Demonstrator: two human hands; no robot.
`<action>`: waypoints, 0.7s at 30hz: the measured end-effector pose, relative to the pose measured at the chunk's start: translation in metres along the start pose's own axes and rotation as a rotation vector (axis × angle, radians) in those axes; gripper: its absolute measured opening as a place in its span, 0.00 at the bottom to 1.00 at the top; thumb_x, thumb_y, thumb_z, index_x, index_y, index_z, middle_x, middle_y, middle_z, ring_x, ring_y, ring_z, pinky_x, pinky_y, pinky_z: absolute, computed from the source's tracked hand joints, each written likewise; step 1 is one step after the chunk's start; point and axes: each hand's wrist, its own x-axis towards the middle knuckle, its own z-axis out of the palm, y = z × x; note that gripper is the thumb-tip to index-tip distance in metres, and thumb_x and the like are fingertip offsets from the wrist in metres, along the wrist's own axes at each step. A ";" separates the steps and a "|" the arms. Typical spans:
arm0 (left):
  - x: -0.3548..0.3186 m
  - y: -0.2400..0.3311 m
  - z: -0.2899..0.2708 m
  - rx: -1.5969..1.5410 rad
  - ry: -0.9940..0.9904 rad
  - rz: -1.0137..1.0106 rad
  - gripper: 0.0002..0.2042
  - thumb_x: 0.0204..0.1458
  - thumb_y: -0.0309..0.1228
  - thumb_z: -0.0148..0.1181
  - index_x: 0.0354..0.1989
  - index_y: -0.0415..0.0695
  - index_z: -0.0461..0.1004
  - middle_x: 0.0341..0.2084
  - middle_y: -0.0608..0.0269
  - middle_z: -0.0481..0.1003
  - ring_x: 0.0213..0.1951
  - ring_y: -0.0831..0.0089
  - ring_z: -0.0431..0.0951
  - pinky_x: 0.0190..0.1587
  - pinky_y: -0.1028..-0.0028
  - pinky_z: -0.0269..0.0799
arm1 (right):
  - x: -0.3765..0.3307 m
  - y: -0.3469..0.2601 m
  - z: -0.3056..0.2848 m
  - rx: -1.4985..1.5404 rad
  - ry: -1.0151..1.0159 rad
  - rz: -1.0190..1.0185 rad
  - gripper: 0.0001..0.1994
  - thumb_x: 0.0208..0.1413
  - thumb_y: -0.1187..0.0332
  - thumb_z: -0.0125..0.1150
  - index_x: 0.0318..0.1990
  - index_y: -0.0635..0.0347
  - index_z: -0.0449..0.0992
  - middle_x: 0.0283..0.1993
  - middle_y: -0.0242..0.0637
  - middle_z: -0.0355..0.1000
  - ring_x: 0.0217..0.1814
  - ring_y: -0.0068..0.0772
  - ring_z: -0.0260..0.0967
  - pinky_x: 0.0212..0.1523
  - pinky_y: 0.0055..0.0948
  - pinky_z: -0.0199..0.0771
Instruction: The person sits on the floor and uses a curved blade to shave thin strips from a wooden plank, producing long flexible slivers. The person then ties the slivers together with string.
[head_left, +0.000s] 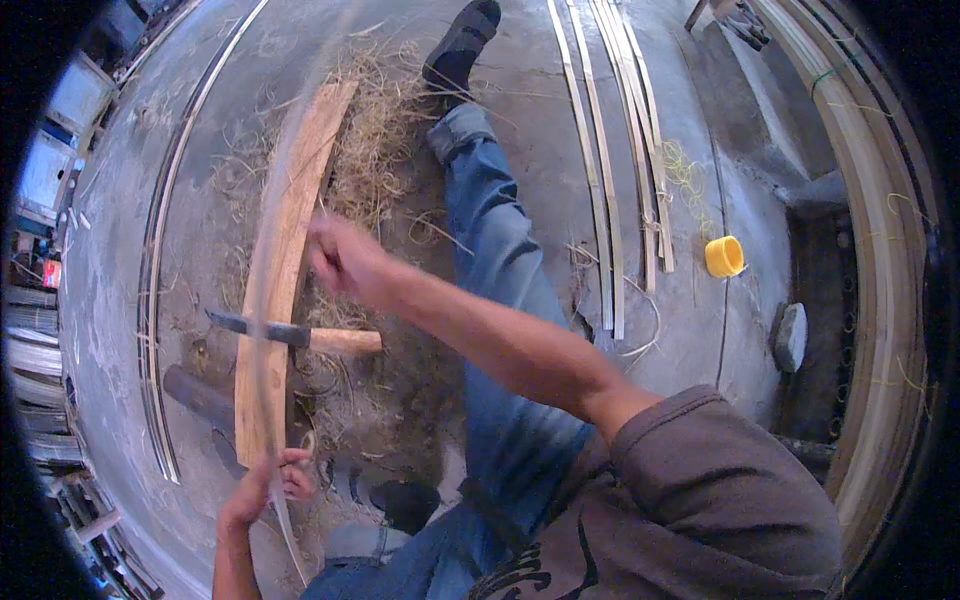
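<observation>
A long, thin, pale strip (pixel 259 300), blurred by motion, runs from low near my lap up over a wooden board (pixel 312 150). Its lower part passes through my left hand (pixel 268 486), whose fingers are closed around it at the board's near end. My right hand (pixel 345 262) is beside the board's right edge, slightly blurred, with curled fingers; anything inside them is hidden. Across the board lies a knife (pixel 285 333) with a dark blade and a light wooden handle pointing right.
Curly shavings (pixel 375 150) are heaped right of the board, beside my outstretched leg (pixel 500 230). Long slats (pixel 600 180) and a yellow ring-shaped roll (pixel 724 257) lie farther right. More strips (pixel 165 230) lie left. A log (pixel 195 390) sits under the board. Bundled poles (pixel 880 270) line the right side.
</observation>
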 end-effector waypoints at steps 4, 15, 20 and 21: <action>0.037 0.099 0.048 0.255 0.282 0.225 0.16 0.57 0.46 0.46 0.34 0.43 0.66 0.17 0.72 0.62 0.18 0.82 0.62 0.19 0.78 0.60 | -0.085 0.130 0.079 -0.603 -0.463 0.220 0.23 0.48 0.68 0.58 0.54 0.57 0.68 0.46 0.44 0.68 0.49 0.34 0.64 0.50 0.34 0.66; 0.111 0.227 0.066 0.745 0.634 0.886 0.18 0.57 0.37 0.46 0.53 0.41 0.63 0.47 0.53 0.61 0.46 0.65 0.66 0.49 0.70 0.64 | -0.044 -0.010 0.057 -0.129 0.321 -0.043 0.09 0.58 0.63 0.47 0.37 0.60 0.67 0.28 0.33 0.68 0.34 0.26 0.68 0.34 0.28 0.70; 0.044 0.184 -0.020 0.921 0.656 0.719 0.15 0.55 0.33 0.48 0.47 0.38 0.68 0.40 0.56 0.67 0.44 0.66 0.69 0.49 0.71 0.64 | -0.037 -0.091 -0.100 0.405 0.555 -0.322 0.10 0.59 0.63 0.50 0.42 0.58 0.64 0.39 0.36 0.68 0.39 0.32 0.68 0.39 0.32 0.73; 0.032 0.169 -0.034 0.884 0.700 0.628 0.14 0.55 0.33 0.49 0.45 0.38 0.69 0.39 0.57 0.68 0.43 0.66 0.70 0.49 0.71 0.63 | -0.040 -0.078 -0.109 0.379 0.565 -0.281 0.11 0.58 0.63 0.51 0.42 0.58 0.64 0.38 0.38 0.69 0.38 0.34 0.69 0.39 0.33 0.73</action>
